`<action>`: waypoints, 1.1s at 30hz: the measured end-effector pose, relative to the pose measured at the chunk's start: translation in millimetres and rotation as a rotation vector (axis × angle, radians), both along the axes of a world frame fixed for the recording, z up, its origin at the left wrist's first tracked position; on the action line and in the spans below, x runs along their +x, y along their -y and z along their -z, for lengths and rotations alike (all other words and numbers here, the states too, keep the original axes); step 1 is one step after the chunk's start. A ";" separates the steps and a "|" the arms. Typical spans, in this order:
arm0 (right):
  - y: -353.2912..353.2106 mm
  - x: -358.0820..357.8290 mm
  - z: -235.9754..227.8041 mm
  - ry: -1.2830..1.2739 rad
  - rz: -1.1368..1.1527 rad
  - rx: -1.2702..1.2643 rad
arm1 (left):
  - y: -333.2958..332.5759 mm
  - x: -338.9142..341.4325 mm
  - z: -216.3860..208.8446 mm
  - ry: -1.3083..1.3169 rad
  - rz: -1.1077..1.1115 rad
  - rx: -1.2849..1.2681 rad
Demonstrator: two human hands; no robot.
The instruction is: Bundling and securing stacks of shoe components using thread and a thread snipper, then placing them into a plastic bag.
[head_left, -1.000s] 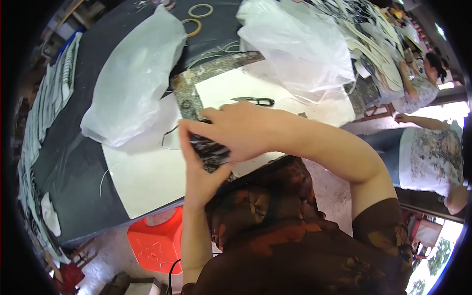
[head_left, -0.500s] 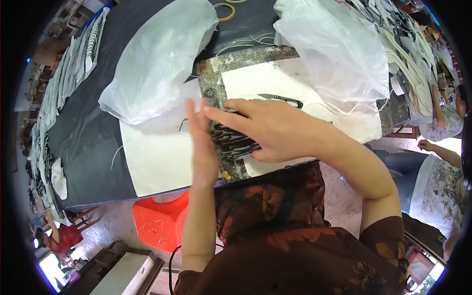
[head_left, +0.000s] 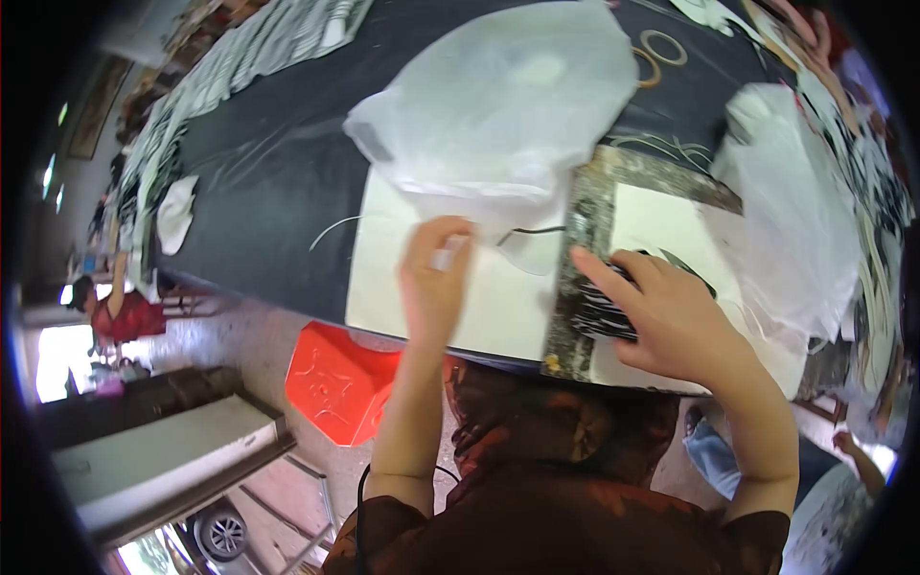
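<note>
My right hand (head_left: 676, 321) lies over a stack of thin black strips (head_left: 602, 311), thumb and fingers bent around its sides, on a worn stone slab (head_left: 586, 216). Just beyond its knuckles a dark-handled knife (head_left: 682, 261) is partly hidden. My left hand (head_left: 436, 278), smeared by motion, hovers over white sheets (head_left: 383, 278) left of the slab. Its fingers are curled into a pinch around a small whitish patch that I cannot make out. Near the slab's left edge, a thin dark strip (head_left: 537, 230) lies on the white sheets.
A large translucent plastic bag (head_left: 498, 96) sits beyond my left hand, another bag (head_left: 795, 192) at the right. Tape rings (head_left: 663, 48) lie at the back. A white scrap (head_left: 176, 216) is at the table's left. Below the front edge stands a red plastic stool (head_left: 335, 383). People are nearby.
The view has swung left, so the table appears farther right. My left hand has left the black stack and moved leftward, its straight fingers now curled. The right hand stays on the stack.
</note>
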State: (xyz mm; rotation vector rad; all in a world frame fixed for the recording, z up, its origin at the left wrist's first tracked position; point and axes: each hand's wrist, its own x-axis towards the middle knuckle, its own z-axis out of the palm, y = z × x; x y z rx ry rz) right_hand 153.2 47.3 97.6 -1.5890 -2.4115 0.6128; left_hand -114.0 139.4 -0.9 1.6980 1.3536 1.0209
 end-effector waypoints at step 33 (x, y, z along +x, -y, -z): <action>9.0 28.1 14.6 -0.714 0.329 -0.907 | -84.2 84.2 -121.9 -0.047 1.458 -0.548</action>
